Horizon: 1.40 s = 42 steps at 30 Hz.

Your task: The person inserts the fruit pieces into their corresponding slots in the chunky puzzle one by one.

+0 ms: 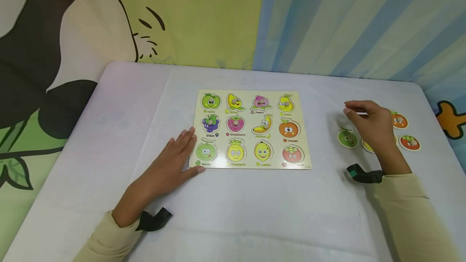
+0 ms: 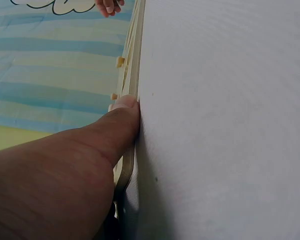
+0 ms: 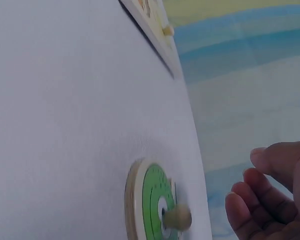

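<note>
A wooden fruit puzzle board [image 1: 249, 129] lies on the table. Knobbed pieces sit in its top row and the first three places of the middle row; the other places show printed fruit without knobs. My left hand [image 1: 174, 159] lies at the board's lower left corner with fingers extended, the thumb [image 2: 121, 117] against its front edge. To the right, my right hand [image 1: 375, 122] hovers over loose knobbed pieces with fingers loosely bent and nothing between them. Nearest it are a green melon piece [image 1: 347, 138] and a yellow piece [image 1: 367, 146], partly hidden by the hand.
An orange piece [image 1: 399, 120] and a red tomato-like piece [image 1: 409, 143] lie right of the right hand. The white-covered table [image 1: 247, 213] ends at the back against a printed curtain [image 1: 218, 19]. Each wrist wears a black camera mount [image 1: 154, 219].
</note>
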### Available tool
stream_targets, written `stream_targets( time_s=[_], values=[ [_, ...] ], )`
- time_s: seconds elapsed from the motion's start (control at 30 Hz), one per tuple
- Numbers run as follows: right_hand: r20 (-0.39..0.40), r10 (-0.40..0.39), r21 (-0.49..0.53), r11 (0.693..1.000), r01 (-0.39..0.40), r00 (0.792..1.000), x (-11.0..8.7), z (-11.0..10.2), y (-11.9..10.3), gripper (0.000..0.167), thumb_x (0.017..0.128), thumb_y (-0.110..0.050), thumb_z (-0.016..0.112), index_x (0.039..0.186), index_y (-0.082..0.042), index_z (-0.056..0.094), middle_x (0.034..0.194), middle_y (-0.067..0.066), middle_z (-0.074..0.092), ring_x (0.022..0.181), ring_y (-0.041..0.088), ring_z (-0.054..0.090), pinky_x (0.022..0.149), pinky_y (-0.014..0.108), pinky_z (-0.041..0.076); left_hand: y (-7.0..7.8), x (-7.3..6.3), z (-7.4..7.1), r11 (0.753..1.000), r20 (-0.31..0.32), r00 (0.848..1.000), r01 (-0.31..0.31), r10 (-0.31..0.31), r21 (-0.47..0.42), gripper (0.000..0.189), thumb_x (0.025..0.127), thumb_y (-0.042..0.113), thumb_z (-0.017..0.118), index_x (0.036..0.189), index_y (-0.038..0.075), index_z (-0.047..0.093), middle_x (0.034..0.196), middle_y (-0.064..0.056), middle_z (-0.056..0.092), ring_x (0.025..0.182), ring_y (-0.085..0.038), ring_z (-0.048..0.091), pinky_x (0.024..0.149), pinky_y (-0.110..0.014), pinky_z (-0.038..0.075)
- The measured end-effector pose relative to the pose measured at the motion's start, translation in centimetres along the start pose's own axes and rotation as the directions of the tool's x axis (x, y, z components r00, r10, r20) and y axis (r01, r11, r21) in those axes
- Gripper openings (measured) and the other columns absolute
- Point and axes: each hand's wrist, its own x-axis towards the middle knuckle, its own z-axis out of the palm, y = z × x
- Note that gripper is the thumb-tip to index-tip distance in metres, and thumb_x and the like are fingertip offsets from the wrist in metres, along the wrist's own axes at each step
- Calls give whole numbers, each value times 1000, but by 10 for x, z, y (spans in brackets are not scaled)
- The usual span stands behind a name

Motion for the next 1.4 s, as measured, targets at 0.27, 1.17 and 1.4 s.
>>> stream_targets(
  time_s=[0.27, 1.17, 1.4],
  values=[
    [-93, 190, -17, 981, -192, 977, 5, -26, 28, 40, 96, -31, 61, 124, -3, 65, 94, -22, 59, 80, -9, 55, 70, 6, 44, 1, 0, -1, 1000, 1, 1000, 3, -3, 15, 95, 89, 48, 66, 154, 1, 16, 163, -5, 1, 148, -24, -2, 117, -50, 8],
    [-300, 578, 48, 804, -593, 759, 14, -67, 88, 43, 98, -37, 53, 140, -26, 54, 128, -16, 53, 105, 0, 49, 104, 25, 38, 4, 1, -4, 1000, 0, 1000, 20, -20, 23, 95, 87, 48, 69, 154, 2, 19, 163, -7, 6, 148, -25, 2, 117, -50, 10],
    [-297, 584, 18, 794, -607, 755, 16, -67, 87, 44, 99, -36, 52, 141, -24, 54, 132, -14, 53, 109, 0, 50, 104, 25, 39, 5, 0, -5, 1000, 0, 1000, 22, -22, 21, 95, 87, 46, 70, 154, 1, 20, 163, -7, 6, 148, -26, 2, 117, -50, 10]
  ],
)
